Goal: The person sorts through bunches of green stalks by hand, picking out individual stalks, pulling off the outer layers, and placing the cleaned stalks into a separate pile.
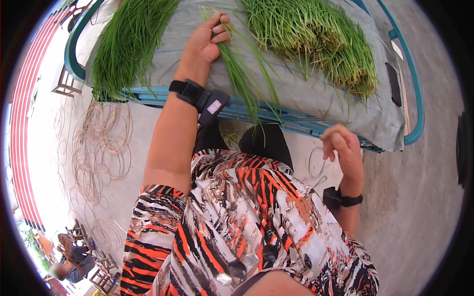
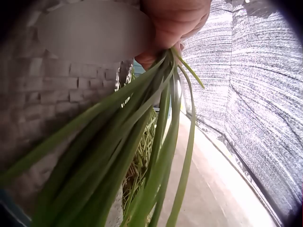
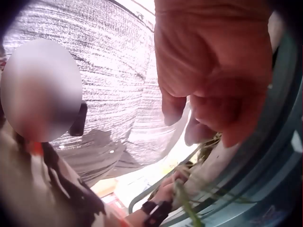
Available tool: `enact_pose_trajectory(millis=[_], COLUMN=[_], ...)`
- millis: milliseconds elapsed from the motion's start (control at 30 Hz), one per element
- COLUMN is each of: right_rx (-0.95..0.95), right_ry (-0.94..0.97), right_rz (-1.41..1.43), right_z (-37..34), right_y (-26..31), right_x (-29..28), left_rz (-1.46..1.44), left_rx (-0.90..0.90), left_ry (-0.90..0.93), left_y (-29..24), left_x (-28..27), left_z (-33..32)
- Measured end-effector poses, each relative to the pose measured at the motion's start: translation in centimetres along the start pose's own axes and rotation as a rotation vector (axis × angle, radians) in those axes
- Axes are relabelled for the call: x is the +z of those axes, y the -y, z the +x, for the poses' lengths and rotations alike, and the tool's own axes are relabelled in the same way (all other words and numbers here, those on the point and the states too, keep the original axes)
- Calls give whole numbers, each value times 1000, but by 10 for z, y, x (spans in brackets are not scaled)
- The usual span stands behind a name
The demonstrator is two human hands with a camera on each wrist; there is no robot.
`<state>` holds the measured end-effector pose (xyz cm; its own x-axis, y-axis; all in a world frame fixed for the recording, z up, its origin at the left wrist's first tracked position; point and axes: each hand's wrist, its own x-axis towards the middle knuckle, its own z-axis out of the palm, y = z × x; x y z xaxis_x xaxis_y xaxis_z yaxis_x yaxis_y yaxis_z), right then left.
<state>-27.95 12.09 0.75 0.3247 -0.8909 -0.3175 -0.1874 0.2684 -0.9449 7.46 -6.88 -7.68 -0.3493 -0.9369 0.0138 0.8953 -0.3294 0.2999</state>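
The left hand (image 1: 203, 43) grips green stalks (image 1: 239, 74) over the cart (image 1: 72, 61); near its edge, whether the right hand's (image 1: 346, 154) bent fingers hold a thin loop (image 1: 310, 159) is unclear.

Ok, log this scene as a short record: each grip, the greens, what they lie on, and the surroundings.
Left grip: holds a small bunch of long greens
Right grip: fingers curled beside a thin loop; whether it holds this is unclear
Greens lying down: left pile and right pile, set apart
Support: gray sheet, edged by a blue metal frame
Beside right pile: dark phone-like slab
Floor, left: thin coils
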Motion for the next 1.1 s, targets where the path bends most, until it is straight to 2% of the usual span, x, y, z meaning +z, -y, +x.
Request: enact_pose_trajectory(millis=[200,333,433,633,733,833,933,1033,1100], right_rx=[-13,-150,-120,-448,-623,-607,-437,-495,-456], right_ry=[36,40,33,3,372,66,-185,-302,-287], right_rz=[-158,-410,-415,-422,-490,-492,-503,-751,-813], right_z=[65,88,94,74,73,68,78,90,96], right_y=[29,27,22,25,13,15,18,21,21], right_x=[74,94,98,86,57,72,90,97,98], left_rz=[13,8,27,2,10,5,-4,21,41], left_rx=[12,9,18,6,16,11,8,4,13], left_ry=[-12,-15,-56,14,12,29,37,9,7], left_y=[2,3,4,4,3,3,3,2,4], left_x=[5,8,13,7,7,6,9,12,12], left_z=[-2,-1,-3,-1,-3,-2,-1,-3,-3])
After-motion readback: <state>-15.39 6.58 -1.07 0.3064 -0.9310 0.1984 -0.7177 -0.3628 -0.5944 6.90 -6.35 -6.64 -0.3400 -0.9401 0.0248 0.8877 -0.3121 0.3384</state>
